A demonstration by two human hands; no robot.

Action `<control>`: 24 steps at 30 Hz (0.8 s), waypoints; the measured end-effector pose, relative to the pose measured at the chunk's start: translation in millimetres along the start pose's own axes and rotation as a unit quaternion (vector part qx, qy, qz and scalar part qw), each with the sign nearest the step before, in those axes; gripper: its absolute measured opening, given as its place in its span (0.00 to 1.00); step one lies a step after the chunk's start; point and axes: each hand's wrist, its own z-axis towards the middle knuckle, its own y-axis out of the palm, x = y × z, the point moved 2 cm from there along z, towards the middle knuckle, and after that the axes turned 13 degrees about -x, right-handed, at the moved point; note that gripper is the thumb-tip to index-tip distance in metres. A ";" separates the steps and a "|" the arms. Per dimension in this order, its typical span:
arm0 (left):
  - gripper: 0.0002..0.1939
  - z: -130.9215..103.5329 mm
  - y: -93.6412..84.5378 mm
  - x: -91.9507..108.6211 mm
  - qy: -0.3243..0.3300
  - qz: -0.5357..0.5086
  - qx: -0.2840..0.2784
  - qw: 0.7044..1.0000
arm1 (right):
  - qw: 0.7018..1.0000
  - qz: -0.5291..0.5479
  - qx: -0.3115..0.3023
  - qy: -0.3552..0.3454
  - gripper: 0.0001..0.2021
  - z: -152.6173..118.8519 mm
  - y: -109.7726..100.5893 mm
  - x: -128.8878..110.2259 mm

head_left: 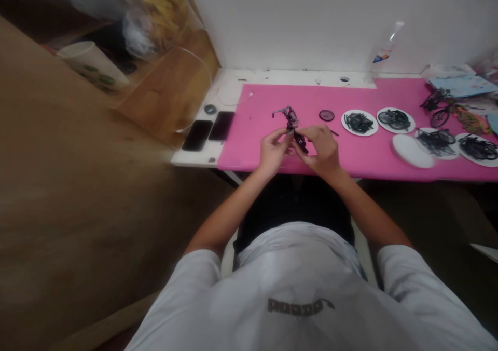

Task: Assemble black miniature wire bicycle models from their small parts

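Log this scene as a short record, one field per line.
Left hand: holds the dark model
Right hand: holds the model's near end
Wheel: on the pink mat, beyond the right hand
Plates: four bear dark parts, to the right
Phones: two, side by side, at the left
Bottle: at the back, near the wall

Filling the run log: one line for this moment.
left hand: pinching toy bike | right hand: pinching toy bike | nearby: loose wheel on pink mat | right side: plates of dark parts
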 end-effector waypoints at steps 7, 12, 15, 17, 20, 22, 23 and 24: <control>0.22 -0.7 1.3 4.0 -0.054 -0.033 -0.044 0.997 | 0.999 -0.039 -0.007 -0.037 0.17 -2.9 3.7 6.2; 0.28 -1.8 2.0 7.0 -0.054 -0.085 -0.076 0.992 | 0.998 -0.053 -0.010 -0.021 0.15 -4.0 7.9 10.5; 0.35 -1.8 4.1 11.4 -0.065 -0.060 -0.074 0.993 | 0.999 -0.048 -0.015 -0.001 0.15 -5.5 11.9 13.4; 0.38 -1.3 5.5 13.3 -0.075 -0.035 -0.064 0.995 | 0.999 -0.050 -0.009 0.006 0.15 -6.9 14.3 14.6; 0.33 -0.6 6.0 12.5 -0.069 -0.029 -0.050 0.996 | 0.998 -0.068 0.000 0.014 0.14 -9.3 17.6 16.0; 0.27 -0.4 5.0 9.8 -0.066 -0.041 -0.045 0.996 | 0.997 -0.076 0.011 0.022 0.14 -11.1 19.8 17.8; 0.26 -0.4 4.2 8.2 -0.065 -0.048 -0.044 0.996 | 0.997 -0.074 0.016 0.027 0.15 -12.2 20.9 19.2; 0.24 -0.4 3.5 6.8 -0.062 -0.054 -0.044 0.996 | 0.997 -0.068 0.019 0.033 0.16 -13.2 22.3 20.9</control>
